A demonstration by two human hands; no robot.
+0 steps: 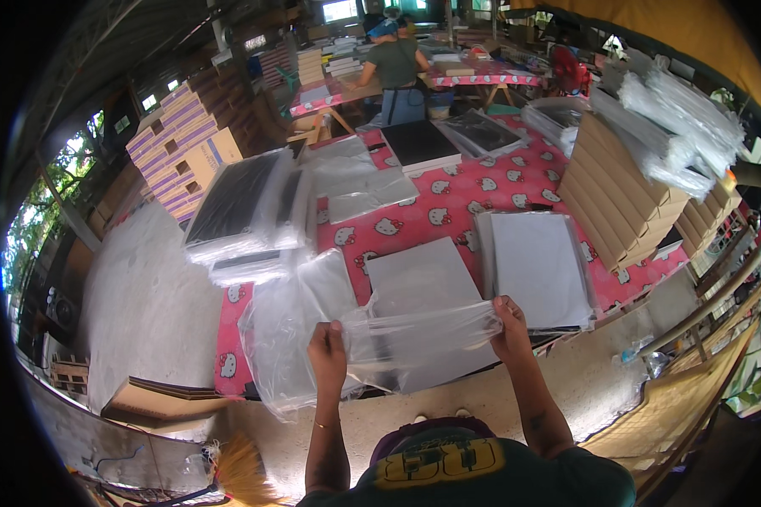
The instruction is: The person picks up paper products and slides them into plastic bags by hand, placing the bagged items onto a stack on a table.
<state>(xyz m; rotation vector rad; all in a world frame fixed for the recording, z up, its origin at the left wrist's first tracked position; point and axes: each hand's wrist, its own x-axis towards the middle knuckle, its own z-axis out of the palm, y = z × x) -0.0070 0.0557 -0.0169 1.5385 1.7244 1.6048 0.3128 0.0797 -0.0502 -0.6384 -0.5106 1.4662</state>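
Observation:
Between my two hands a clear plastic bag is stretched wide. My left hand pinches one side of it and my right hand grips the other. Beneath the plastic lies a white sheet-like board on the table, partly covered by the film. More loose clear plastic bags spread beside my left hand and hang over the table's near edge. Just past my right hand, a stack of white sheets in clear plastic rests on the table.
The table has a pink patterned cover. Plastic-wrapped black stacks stand at left, a black-topped stack at the back. Brown cartons bearing plastic bundles rise at right. Another person works beyond; a broom lies lower left.

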